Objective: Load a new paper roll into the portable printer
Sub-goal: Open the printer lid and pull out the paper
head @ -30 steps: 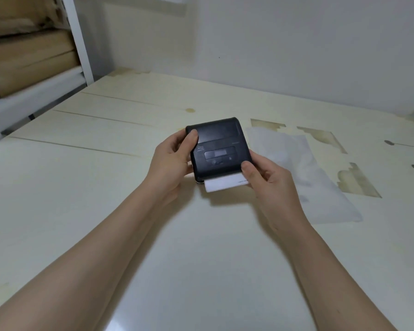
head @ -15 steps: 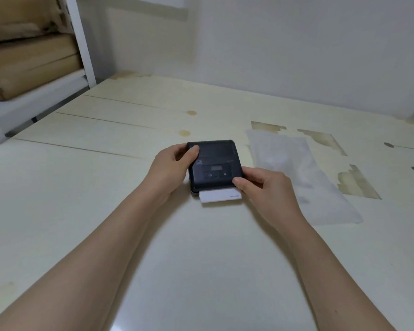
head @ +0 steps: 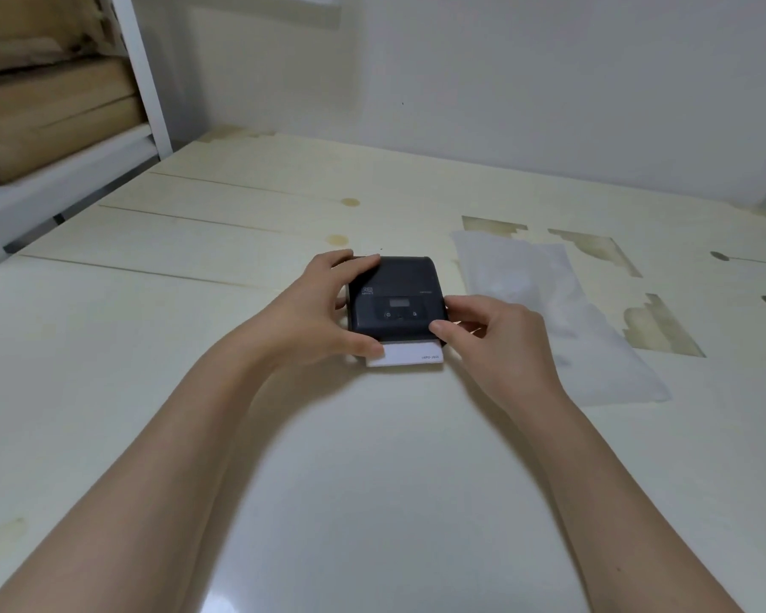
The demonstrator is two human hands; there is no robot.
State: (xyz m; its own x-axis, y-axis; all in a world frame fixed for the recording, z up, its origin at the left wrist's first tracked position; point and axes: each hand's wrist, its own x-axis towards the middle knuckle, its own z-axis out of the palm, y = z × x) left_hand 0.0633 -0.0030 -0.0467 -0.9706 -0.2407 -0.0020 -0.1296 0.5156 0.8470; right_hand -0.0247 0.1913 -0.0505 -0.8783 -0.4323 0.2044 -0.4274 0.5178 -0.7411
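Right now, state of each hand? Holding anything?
Left hand: closed around the left side of the printer, which rests on the table.
Right hand: fingertips on the printer's right front corner, by the paper strip.

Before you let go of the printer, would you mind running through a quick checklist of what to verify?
1. Printer resting flat on the table: ok.
2. Lid closed, no gap showing on top: ok.
3. Paper strip sticking out of the front slot: ok.
4. Strip feeding straight, not skewed: ok, as far as visible.
5. Left hand and right hand steadying both sides: ok.
6. Printer powered on: cannot tell; the small screen is too dim to read.
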